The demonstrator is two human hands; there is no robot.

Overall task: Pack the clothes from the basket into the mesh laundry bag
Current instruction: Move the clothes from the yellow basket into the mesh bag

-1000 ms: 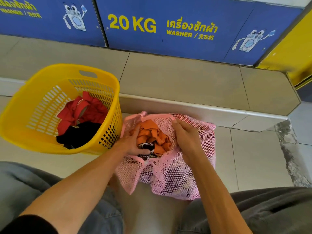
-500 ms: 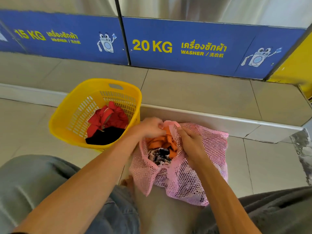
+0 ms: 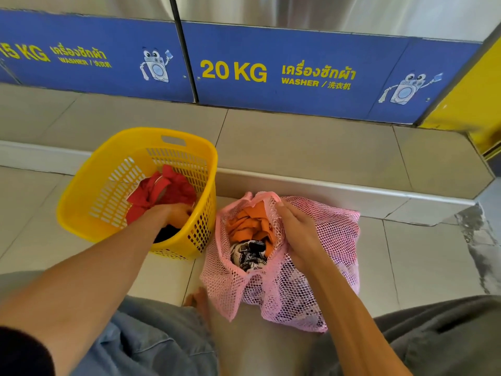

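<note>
Left hand (image 3: 177, 213) is down in the basket (image 3: 89, 202), grabbing the red top (image 3: 160, 189). Right hand (image 3: 298, 226) pinches the bag (image 3: 325, 240) open; we've got an orange piece (image 3: 244, 226) in, red and black (image 3: 166, 233) left.

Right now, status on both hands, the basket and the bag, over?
Left hand down in yellow basket, on the clothes; grip unclear. Right hand holding pink mesh bag mouth open. Red garment and dark garment left in the basket. Nothing blocking.
</note>
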